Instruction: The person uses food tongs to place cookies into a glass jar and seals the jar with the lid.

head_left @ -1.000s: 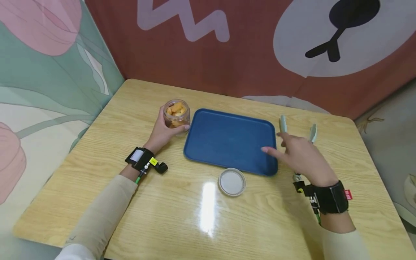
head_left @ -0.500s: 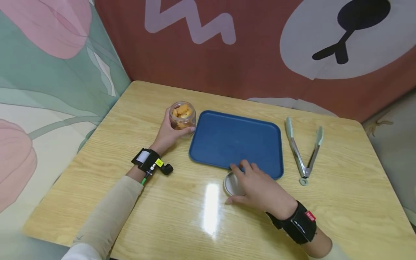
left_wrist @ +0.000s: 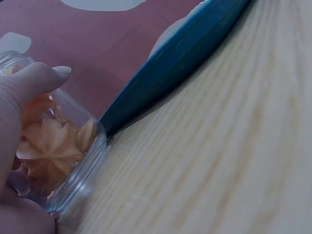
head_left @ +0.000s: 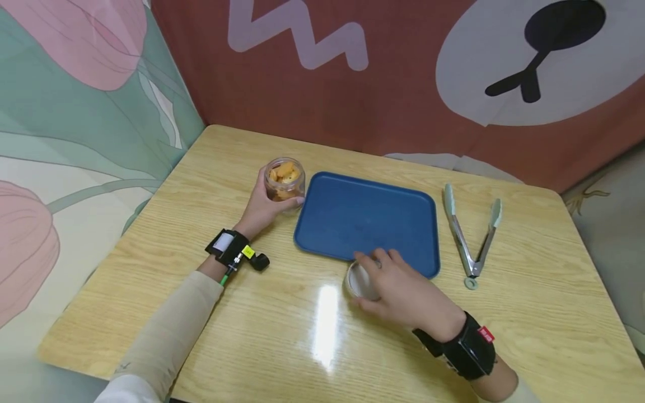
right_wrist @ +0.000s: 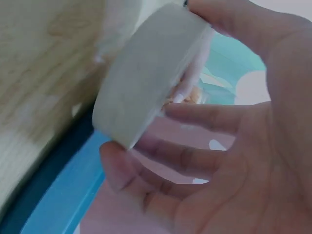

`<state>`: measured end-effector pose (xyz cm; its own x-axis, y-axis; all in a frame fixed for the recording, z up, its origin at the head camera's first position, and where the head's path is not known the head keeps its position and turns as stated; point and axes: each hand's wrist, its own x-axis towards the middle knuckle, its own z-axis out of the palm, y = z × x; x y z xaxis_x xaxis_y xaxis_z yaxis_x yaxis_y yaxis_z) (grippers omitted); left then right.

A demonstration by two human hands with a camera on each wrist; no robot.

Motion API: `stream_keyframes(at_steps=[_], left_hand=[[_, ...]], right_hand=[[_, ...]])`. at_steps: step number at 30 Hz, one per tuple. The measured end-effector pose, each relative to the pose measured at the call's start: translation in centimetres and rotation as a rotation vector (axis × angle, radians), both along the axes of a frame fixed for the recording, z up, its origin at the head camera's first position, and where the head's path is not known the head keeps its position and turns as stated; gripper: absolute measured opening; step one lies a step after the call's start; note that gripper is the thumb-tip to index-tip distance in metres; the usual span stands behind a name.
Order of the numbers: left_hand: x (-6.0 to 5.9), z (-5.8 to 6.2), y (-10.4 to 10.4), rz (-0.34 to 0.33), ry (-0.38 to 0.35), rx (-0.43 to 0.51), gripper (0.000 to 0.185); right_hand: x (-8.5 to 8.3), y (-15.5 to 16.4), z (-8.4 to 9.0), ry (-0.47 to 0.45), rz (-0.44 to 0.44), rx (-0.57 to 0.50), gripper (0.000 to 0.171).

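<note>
A clear glass jar (head_left: 285,178) of orange cookies (left_wrist: 48,151) stands open on the wooden table, just left of a blue tray (head_left: 367,221). My left hand (head_left: 262,208) grips the jar from the near side, thumb over its rim. My right hand (head_left: 398,288) grips a round white lid (head_left: 359,280) at the tray's near edge; in the right wrist view the lid (right_wrist: 146,92) sits tilted between thumb and fingers (right_wrist: 146,161), with the table close behind it. Whether it still touches the table I cannot tell.
Metal tongs (head_left: 471,235) with pale green tips lie right of the tray, spread apart. Fabric backdrops close off the table's far side and left side. Bare wood (head_left: 282,336) stretches along the near side.
My right hand swung from beside the tongs leftward to the lid, closed its fingers round it and tilted it. The left hand stayed on the jar.
</note>
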<state>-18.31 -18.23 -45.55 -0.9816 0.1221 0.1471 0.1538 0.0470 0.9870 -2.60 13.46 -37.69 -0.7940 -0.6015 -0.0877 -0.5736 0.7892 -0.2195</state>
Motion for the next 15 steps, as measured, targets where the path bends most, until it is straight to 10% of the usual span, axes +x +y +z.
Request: stream_keyframes(at_steps=[15], left_hand=[[0.0,-0.2,-0.1,0.018,0.007,-0.039,0.098]], right_hand=[[-1.3,1.6,0.3,0.064,0.050,-0.386,0.051]])
